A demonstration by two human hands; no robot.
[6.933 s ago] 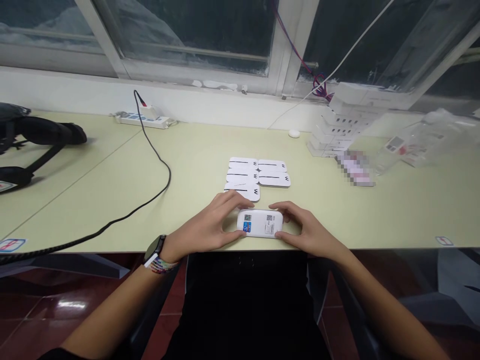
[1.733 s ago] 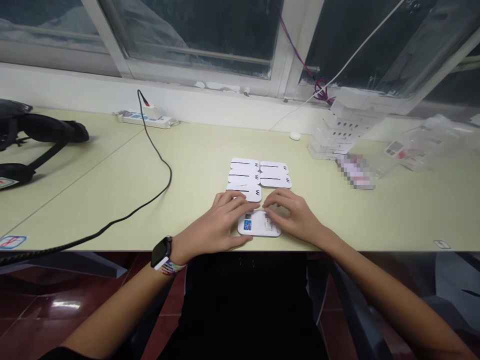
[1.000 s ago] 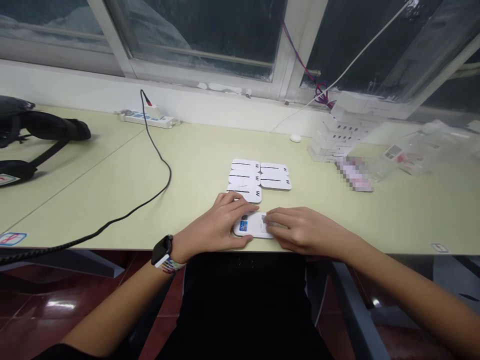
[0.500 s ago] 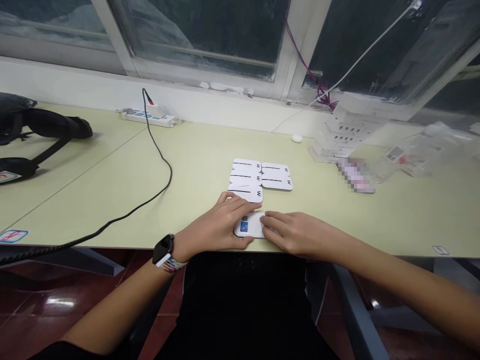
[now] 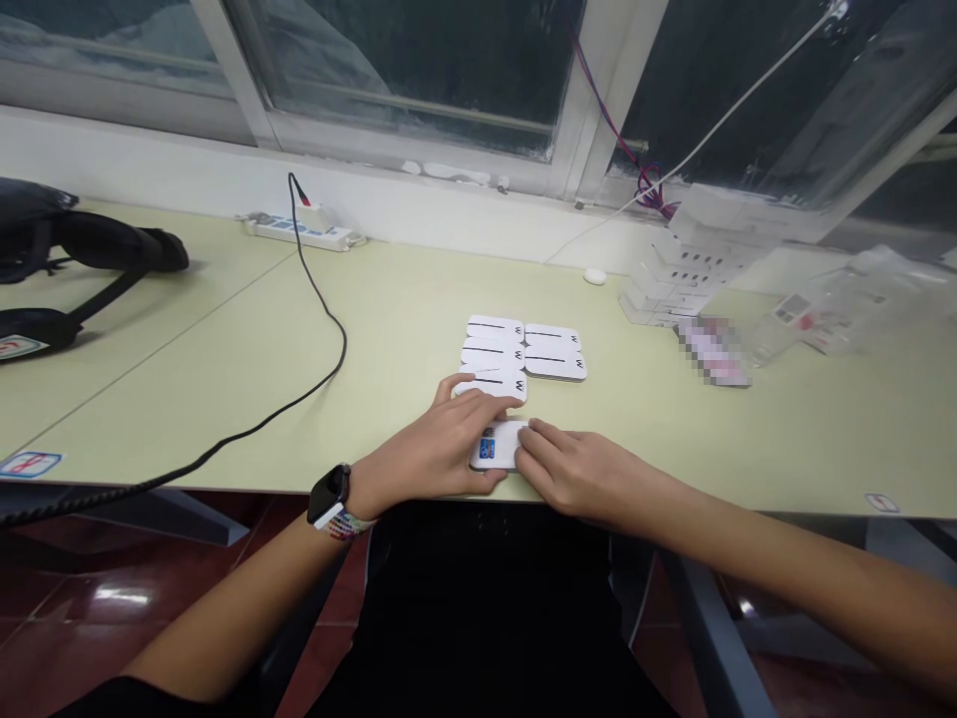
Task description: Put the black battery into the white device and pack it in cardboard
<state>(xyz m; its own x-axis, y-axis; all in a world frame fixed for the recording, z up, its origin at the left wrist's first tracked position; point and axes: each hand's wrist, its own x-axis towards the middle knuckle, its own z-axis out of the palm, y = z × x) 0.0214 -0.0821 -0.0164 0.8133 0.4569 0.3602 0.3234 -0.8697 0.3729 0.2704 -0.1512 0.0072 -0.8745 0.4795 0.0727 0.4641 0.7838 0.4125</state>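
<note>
A white, flat, rounded case (image 5: 503, 449) with a small blue label and a dark square print lies at the table's front edge. My left hand (image 5: 441, 439) spans its left part, with the thumb along the near edge and the fingers at the far edge. My right hand (image 5: 572, 464) has its fingers bunched together on the case's right part; whatever is under the fingertips is hidden. Just beyond my left fingers lies a white rounded piece (image 5: 508, 384) with a black line and a W mark. Several matching pieces (image 5: 554, 361) lie beside it in two columns.
White boxes (image 5: 680, 269) stand stacked at the back right, near a pinkish packet (image 5: 714, 351) and clear plastic bags (image 5: 829, 309). A black cable (image 5: 329, 374) runs from a power strip (image 5: 299, 233) across the table's left side. Black headgear (image 5: 97, 259) sits far left.
My right fingers have shifted slightly left on the case and drawn closer together. My left hand keeps its hold. The white pieces lie as before.
</note>
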